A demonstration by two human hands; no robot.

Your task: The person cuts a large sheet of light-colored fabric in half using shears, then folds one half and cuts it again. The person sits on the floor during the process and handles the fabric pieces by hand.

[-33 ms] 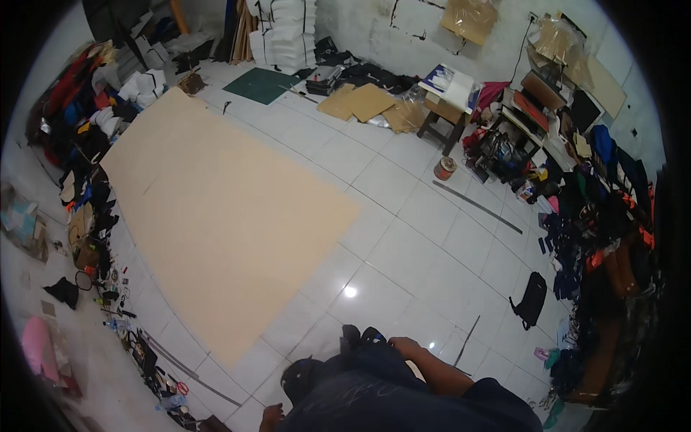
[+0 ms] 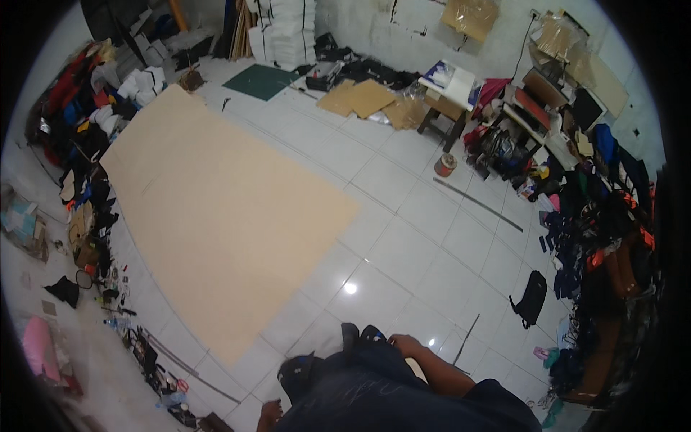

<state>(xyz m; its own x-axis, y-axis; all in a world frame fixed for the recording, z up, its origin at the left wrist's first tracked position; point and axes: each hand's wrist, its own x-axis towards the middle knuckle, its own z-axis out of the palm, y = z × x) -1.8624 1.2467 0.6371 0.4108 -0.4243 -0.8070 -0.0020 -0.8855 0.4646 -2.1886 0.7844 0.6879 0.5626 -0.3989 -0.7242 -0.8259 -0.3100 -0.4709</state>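
My right hand (image 2: 407, 345) rests by my bent leg at the lower middle, beside a dark shoe (image 2: 372, 334). Its fingers are too small and dim to read. At the lower edge, my left hand (image 2: 271, 415) hangs low beside my body, close to the tiles; only part of it shows, and its finger shape is unclear. I see no object in either hand. Ahead to the left, a large beige sheet (image 2: 223, 216) lies flat on the floor, apart from both hands. To the right of my right arm lies a thin dark strip (image 2: 468, 340).
Long strips (image 2: 479, 205) lie on the white tiles at right and lower left. A black pouch (image 2: 530, 299), a round tin (image 2: 445, 165), a small table (image 2: 450, 93) and a green mat (image 2: 259, 82) stand or lie around. Heaped goods (image 2: 576, 216) line both sides.
Almost nothing differs. The view has shifted very slightly, and my left hand appears a little higher in the picture. The beige sheet lies as before.
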